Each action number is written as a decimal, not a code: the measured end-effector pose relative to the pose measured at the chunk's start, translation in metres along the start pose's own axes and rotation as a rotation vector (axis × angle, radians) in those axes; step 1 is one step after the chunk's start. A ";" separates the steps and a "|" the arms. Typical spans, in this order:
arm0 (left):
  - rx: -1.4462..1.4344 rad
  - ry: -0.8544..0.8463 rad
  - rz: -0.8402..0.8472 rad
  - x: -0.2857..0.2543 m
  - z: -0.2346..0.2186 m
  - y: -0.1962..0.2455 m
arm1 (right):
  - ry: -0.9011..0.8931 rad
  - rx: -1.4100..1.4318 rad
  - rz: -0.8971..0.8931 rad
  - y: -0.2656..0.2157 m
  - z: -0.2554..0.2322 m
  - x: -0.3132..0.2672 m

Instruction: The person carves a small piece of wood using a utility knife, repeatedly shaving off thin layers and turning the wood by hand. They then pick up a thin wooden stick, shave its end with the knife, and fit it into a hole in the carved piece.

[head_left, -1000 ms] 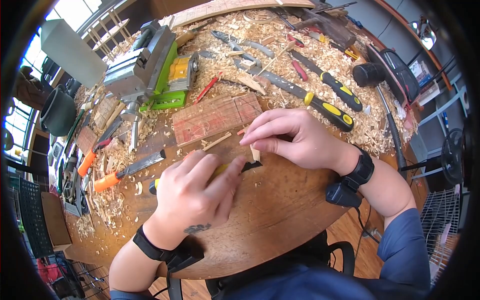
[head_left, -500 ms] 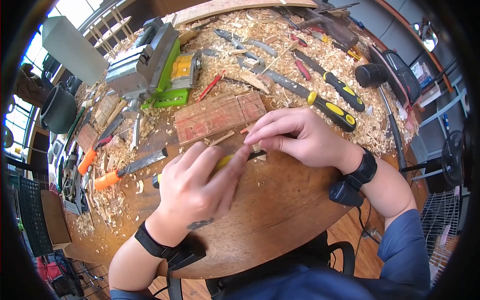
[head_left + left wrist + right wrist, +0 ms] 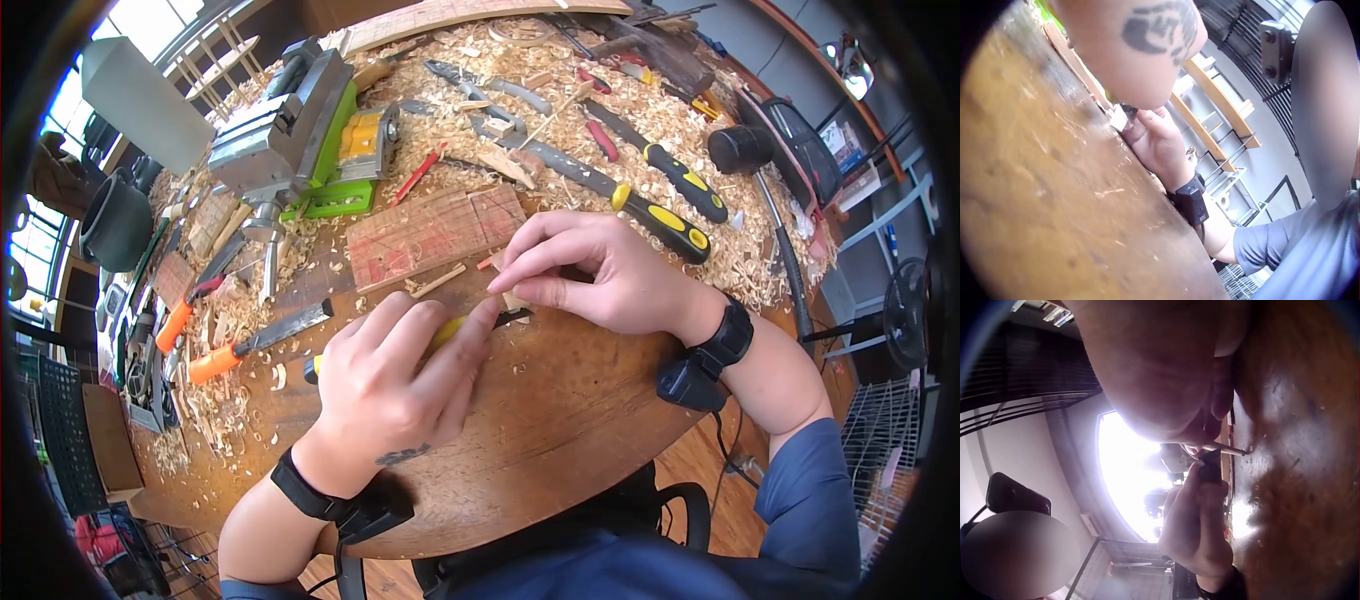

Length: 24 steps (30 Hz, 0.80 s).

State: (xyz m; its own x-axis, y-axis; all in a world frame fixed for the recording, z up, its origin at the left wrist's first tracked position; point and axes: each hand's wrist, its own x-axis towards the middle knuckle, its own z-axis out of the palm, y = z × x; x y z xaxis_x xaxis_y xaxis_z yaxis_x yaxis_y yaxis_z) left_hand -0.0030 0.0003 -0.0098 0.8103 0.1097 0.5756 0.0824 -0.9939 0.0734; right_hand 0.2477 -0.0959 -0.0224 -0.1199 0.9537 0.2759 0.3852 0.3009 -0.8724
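Note:
My left hand [image 3: 390, 375] grips a yellow-and-black utility knife [image 3: 447, 332], its dark blade [image 3: 516, 315] pointing right. Between the thumb and fingers of my right hand [image 3: 595, 275] is a small pale wood piece [image 3: 513, 300], held low over the table. The blade lies against this piece's lower end, and my left thumb tip sits right by my right fingertips. In the right wrist view the wood piece [image 3: 1230, 449] shows as a thin stick crossing beside the dark blade [image 3: 1211, 464]. My left fingers hide most of the knife handle.
Behind my hands lies a reddish board [image 3: 420, 240] with a thin wood strip [image 3: 438, 281] before it. A green-based vise [image 3: 290, 140], orange-handled chisel [image 3: 260, 342], yellow-black handled tools [image 3: 660, 222] and a mallet [image 3: 740, 150] lie around among wood shavings [image 3: 560, 120].
My left hand and the knife have shifted slightly up and right, bringing the left thumb against the right fingertips. Less of the wood piece shows below my right fingers.

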 end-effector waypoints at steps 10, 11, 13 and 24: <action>0.045 -0.053 0.026 -0.001 0.002 0.001 | 0.008 0.022 0.022 0.000 0.001 0.000; 0.045 -0.053 0.027 -0.001 0.001 0.002 | 0.008 0.022 0.021 0.000 0.001 -0.001; 0.046 -0.078 0.014 -0.001 0.001 0.003 | 0.002 0.001 0.011 0.000 0.000 -0.001; 0.030 0.001 0.004 0.001 -0.003 0.001 | 0.008 -0.008 0.031 -0.001 -0.001 -0.001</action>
State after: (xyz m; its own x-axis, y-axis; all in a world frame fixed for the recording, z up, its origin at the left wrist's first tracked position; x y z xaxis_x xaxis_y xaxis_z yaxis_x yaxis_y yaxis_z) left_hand -0.0036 -0.0004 -0.0068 0.8102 0.1055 0.5766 0.0962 -0.9943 0.0467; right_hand 0.2481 -0.0970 -0.0216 -0.1006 0.9625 0.2519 0.3956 0.2709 -0.8776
